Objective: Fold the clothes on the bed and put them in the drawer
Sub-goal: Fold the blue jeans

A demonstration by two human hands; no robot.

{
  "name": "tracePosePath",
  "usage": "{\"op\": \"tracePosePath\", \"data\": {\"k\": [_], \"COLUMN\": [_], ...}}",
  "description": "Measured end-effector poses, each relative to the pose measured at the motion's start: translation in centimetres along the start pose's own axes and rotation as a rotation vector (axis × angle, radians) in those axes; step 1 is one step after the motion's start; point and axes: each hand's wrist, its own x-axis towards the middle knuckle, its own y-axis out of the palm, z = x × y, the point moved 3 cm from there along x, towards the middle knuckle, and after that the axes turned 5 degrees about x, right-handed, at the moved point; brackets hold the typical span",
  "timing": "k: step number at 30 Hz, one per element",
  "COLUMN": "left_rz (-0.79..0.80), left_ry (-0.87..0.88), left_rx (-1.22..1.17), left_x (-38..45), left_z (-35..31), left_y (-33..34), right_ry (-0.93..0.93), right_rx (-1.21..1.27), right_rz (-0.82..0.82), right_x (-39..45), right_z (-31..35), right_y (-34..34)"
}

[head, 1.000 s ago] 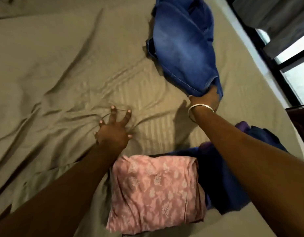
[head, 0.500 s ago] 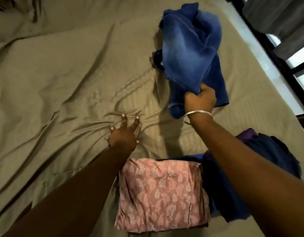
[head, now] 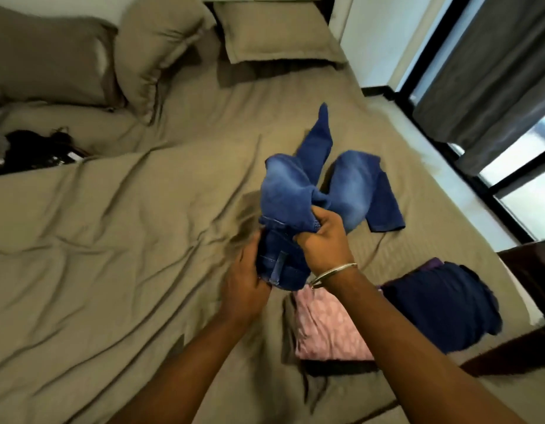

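Above the bed (head: 112,270), both hands grip bunched blue jeans (head: 295,194), left hand (head: 245,283) at seven o'clock of right hand (head: 324,240)

Jeans (head: 295,191) faded denim; bedsheet (head: 112,240) matt cloth

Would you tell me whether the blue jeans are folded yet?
Not folded: the jeans are bunched, gripped by the left hand and right hand, legs sprawling loose.

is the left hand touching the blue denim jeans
Touching: the head view shows the left hand gripping the waistband end of the blue denim jeans.
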Motion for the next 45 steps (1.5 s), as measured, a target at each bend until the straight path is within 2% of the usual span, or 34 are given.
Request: {"op": "tracePosePath", "data": {"k": [4,9,13,17,21,23,26,31,34,38,40,41,43,45], "left_rz": [-0.189,-0.268,-0.352,-0.479,-0.563,-0.623,-0.682,-0.833,-0.843,-0.866,-0.888,-0.901,-0.939,-0.986], "left_ry": [-0.004,0.091,0.175,0.188,0.147,0.041,-0.146,-0.34,-0.376,-0.422,-0.422,-0.42,-0.42,-0.426], "left_rx": [-0.049,0.096,0.211,0.138,-0.03,-0.052,-0.1,-0.107,-0.081,-0.073,-0.051,-0.024,0.015,0.009], "left_x": [-3.5,-6.6,-9.1,-10.7,-12.1,-13.0,-14.2,-17.0,-18.1,-18.5,-18.7,-18.8,-18.9,-18.7], "left_z": [-4.6,-9.8,-13.8,-19.0,-23.4,-24.5,-23.9,-20.8,-19.9,-19.9,-20.4,-20.8,-21.4,-22.2], "left_y": [-11.3,-24.7,-35.0,-43.2,-50.6,-53.3,-55.1,-53.9,-52.0,-49.5,-48.5,-48.0,-47.4,-47.5], "right_ry": [-0.064,-0.141,-0.248,-0.298,-0.171,-0.031,-0.019,-0.402,-0.554,-0.497,-0.535,-0.583,-0.707,-0.693], "right_rx": [0.053,0.057,0.175,0.372,0.621,0.58,0.341,0.005,-0.145,-0.067,-0.059,-0.098,-0.327,-0.459], "right_rz": [0.124,0.25,0.411,0.511,0.652,0.791,0.83,0.823,0.68,0.586,0.51,0.483,0.454,0.491], "right_x": [-4.2,-8.0,-11.9,-15.2,-18.0,-19.3,-21.5,-26.4,-28.7,-31.7,-32.2,-32.4,-33.1,-34.0], "right_z": [7.2,16.3,24.3,31.2,36.0,36.9,36.4,30.9,26.2,21.7,21.0,20.6,19.7,19.1], "right_y": [7.1,16.6,23.8,29.3,33.9,35.7,37.4,38.6,37.5,35.1,34.3,34.0,33.8,33.4]}}
